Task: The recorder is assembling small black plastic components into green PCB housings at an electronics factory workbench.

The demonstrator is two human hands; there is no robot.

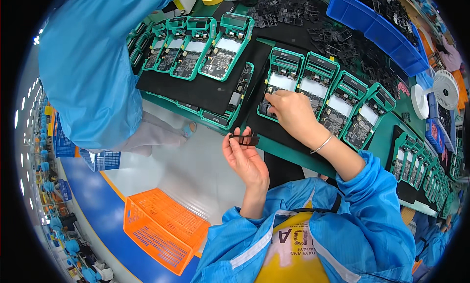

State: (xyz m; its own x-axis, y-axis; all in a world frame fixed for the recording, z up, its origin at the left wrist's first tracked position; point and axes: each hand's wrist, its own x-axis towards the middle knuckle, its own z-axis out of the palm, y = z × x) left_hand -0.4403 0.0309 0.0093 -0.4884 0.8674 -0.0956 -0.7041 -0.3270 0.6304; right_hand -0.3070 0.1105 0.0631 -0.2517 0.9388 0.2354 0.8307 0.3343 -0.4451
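Smock [387, 204]: blue, nearest the camera, its sleeves ending short of both hands.
Left hand [248, 161]: thumb and fingers pinched on the frame [251, 140], raised beside the mat's near left corner.
Frame: black, thin, with openings; likely light, fairly stiff plastic, perhaps slick. Its narrow bars could bend or snap, so the outer edges or solid end look the safer hold.
Right hand [293, 109]: fingertips bunched at the leftmost near unit; cannot tell whether they grip anything.
Unit [282, 82]: green rim, exposed board; probably rigid outside, fragile inside, best taken by the rim.
Mat [267, 128]: black, under the unit.
Pile [284, 8]: black parts, heaped beyond.
Bin [372, 30]: blue, holding more black parts.
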